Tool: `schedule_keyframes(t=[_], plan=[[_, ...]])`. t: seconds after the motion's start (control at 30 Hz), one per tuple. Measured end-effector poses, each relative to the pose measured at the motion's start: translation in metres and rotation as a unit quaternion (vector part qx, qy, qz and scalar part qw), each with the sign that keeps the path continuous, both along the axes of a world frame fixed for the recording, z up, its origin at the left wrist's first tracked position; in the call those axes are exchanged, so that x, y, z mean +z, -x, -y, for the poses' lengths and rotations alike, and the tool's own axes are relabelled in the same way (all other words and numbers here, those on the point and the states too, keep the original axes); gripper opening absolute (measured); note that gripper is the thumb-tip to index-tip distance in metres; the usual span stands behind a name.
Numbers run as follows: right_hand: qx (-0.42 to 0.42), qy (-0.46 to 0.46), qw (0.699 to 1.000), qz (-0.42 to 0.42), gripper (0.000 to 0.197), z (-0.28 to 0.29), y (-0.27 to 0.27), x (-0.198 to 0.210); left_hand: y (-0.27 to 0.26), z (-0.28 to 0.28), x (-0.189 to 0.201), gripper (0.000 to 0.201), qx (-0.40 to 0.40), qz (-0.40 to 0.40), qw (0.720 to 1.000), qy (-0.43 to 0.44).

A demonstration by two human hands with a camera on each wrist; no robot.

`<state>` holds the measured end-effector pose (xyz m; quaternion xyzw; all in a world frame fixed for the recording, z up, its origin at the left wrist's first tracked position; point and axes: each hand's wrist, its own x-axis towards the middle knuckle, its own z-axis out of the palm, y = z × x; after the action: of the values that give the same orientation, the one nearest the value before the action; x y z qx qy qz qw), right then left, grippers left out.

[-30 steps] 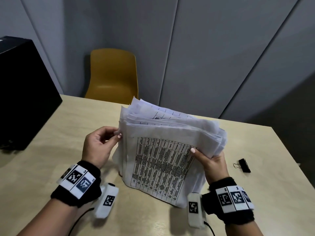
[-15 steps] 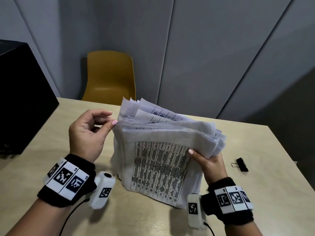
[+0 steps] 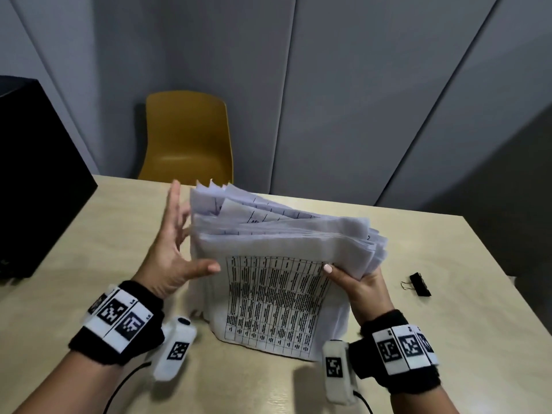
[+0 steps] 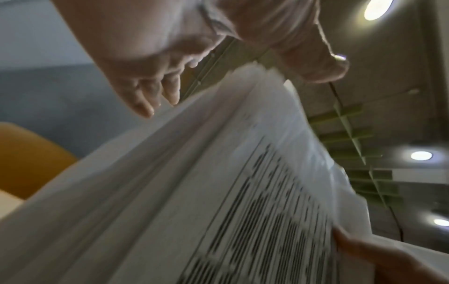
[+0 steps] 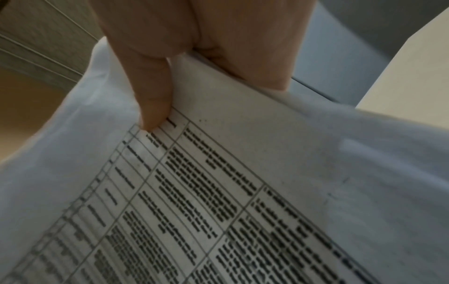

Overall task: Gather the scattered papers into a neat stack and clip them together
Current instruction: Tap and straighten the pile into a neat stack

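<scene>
White printed paper stack (image 3: 274, 282) stands on edge on beige wooden table (image 3: 89, 282), gripped by right hand (image 3: 363, 286). Left hand (image 3: 173, 252) flat, fingers spread, against stack's left side. Black binder clip (image 3: 419, 283) lies apart.

Left hand (image 3: 174, 249): palm facing right, fingers straight and spread, pointing up and away; thumb extended rightward, tip on front sheet of paper stack (image 3: 277, 282). Fingers beside stack's left edge; contact there unclear, blurred. Left forearm enters from lower left, wrist raised off tabletop (image 3: 74, 264). Right hand (image 3: 357, 283): grips stack's right side, thumb (image 5: 153, 103) pressed on front sheet, fingers wrapped behind, out of sight. Right forearm enters from lower right. Black band with markers on each wrist.
</scene>
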<state>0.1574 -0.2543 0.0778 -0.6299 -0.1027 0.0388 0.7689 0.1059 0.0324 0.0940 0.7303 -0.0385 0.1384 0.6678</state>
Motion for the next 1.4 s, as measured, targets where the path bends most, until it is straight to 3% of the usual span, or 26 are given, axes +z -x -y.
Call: schedule_keyframes(t=[0.07,0.17,0.3,0.4,0.47,0.63,0.7,0.73,0.87,0.97,1.07,1.23,1.33,1.4], plan=[[0.011,0.001,1.000,-0.006,0.032,0.000,0.000,-0.001,0.002,0.003,-0.012,0.130,-0.037,-0.039,0.998,0.012],[0.009,-0.006,1.000,-0.014,0.028,-0.002,0.000,-0.003,0.003,0.013,-0.022,0.088,-0.005,-0.056,0.998,0.028],[-0.049,-0.005,0.999,0.007,0.028,-0.011,0.001,-0.005,0.003,0.038,-0.023,0.028,0.054,-0.004,0.999,0.001],[-0.058,0.006,0.998,0.037,0.036,-0.019,0.004,0.002,0.000,0.050,-0.019,0.024,0.140,0.066,0.988,-0.026],[-0.059,0.007,0.997,0.046,0.036,-0.019,0.005,0.006,-0.001,0.048,-0.015,0.027,0.156,0.083,0.984,-0.030],[-0.044,0.019,0.999,0.011,0.030,-0.015,0.006,-0.004,0.003,0.029,-0.024,0.046,0.094,0.010,0.995,0.032],[-0.048,0.025,0.999,0.004,0.032,-0.015,0.004,-0.010,0.003,0.029,-0.027,0.036,0.087,-0.005,0.995,0.041],[-0.046,0.032,0.998,0.012,0.033,-0.017,0.004,-0.010,0.003,0.032,-0.027,0.033,0.094,-0.002,0.995,0.032],[-0.046,0.015,0.998,0.039,0.035,-0.017,0.006,-0.004,0.004,0.032,-0.019,0.054,0.110,0.038,0.993,-0.008],[-0.049,0.017,0.998,0.026,0.029,-0.013,0.007,-0.008,0.007,0.024,-0.015,0.037,0.066,0.025,0.997,0.030],[-0.048,0.027,0.998,0.001,0.033,-0.016,0.007,-0.016,0.009,0.025,-0.019,0.041,0.059,0.000,0.997,0.048],[-0.054,0.024,0.997,0.042,0.026,-0.021,0.007,-0.011,0.008,0.030,-0.014,0.051,0.096,0.036,0.995,0.015],[-0.060,0.017,0.997,0.040,0.038,-0.014,0.008,-0.009,0.011,0.021,-0.005,0.032,0.054,0.032,0.998,0.021],[-0.048,0.015,0.997,0.051,0.045,-0.012,0.011,-0.006,0.014,0.017,-0.001,0.060,0.039,0.031,0.999,0.011]])
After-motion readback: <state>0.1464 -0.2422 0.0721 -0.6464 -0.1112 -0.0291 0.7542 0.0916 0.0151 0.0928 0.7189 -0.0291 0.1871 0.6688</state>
